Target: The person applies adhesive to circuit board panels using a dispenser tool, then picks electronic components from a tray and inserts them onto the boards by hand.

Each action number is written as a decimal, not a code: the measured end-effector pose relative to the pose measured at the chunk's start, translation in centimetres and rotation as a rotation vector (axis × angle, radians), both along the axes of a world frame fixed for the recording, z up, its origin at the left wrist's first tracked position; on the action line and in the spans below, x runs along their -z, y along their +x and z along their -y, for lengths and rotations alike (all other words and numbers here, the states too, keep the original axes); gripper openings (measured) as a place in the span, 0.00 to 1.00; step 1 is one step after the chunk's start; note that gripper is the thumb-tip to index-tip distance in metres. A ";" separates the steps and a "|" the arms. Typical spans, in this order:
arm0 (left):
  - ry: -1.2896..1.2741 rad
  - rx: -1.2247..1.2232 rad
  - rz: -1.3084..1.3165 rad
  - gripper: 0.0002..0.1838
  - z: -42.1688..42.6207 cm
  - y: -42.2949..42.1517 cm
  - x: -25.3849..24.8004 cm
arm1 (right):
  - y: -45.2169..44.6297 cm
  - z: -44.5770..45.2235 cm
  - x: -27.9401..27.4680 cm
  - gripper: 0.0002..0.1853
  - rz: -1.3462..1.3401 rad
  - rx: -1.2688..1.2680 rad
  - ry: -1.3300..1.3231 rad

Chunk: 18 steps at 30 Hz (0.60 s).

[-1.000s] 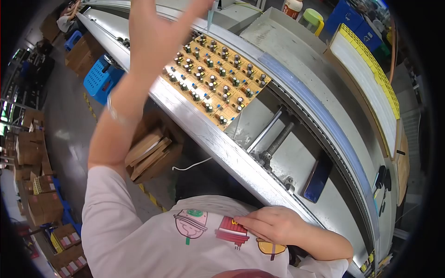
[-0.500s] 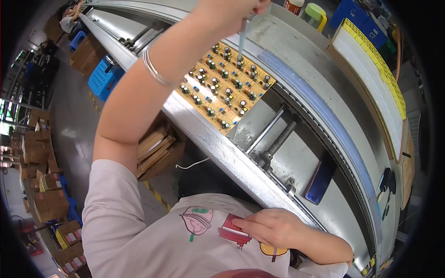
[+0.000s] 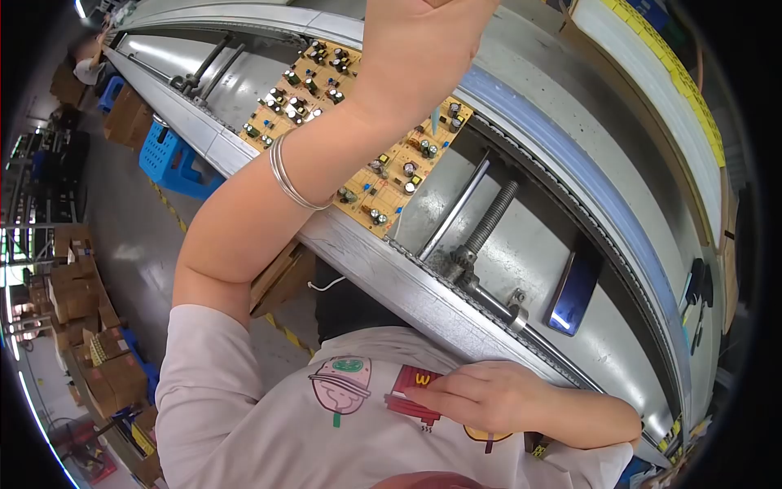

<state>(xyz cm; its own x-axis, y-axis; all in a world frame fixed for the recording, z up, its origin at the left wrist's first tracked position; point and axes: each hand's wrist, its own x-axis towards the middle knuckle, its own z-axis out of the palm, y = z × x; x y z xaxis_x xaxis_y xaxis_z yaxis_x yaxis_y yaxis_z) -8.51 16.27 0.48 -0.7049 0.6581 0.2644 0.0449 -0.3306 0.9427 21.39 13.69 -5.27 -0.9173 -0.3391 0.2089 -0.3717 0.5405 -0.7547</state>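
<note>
Left hand (image 3: 432, 37): cut off by the top edge; fingertips and grip out of frame. A slim pale tool (image 3: 434, 121) showed only as a short tip below the hand; the rest was hidden, and contact with the circuit board (image 3: 395, 183) could not be determined. The board's middle was covered by the left hand and forearm (image 3: 350, 134), along with the components beneath; markings on those exposed were too small to read. Right hand (image 3: 485, 399): thumb not discernible; it masked part of the shirt print (image 3: 414, 399). Blue crate (image 3: 650, 11) cropped at top. Reddish shape (image 3: 440, 481) at bottom edge: cropped, unidentified. Distant co-worker (image 3: 88, 65): blurred, hand action unresolved.
</note>
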 end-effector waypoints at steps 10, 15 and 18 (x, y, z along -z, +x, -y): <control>-0.007 0.102 0.006 0.16 0.7 0.6 -2.2 | -0.4 0.0 -0.2 0.28 -0.005 0.006 0.066; 0.104 0.266 -0.068 0.18 4.0 0.5 -4.1 | -0.5 -0.1 -0.6 0.26 0.004 0.000 0.082; -0.163 0.053 0.080 0.17 5.2 3.2 -3.9 | -0.8 -0.1 -0.7 0.26 0.002 -0.001 0.091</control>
<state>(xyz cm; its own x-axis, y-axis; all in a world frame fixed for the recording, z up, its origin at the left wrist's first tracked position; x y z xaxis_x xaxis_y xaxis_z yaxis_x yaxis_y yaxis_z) -5.32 11.10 4.39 -0.6828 0.7243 0.0957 -0.0460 -0.1734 0.9838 20.63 13.77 -4.59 -0.9173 -0.3577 0.1753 -0.3708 0.6063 -0.7035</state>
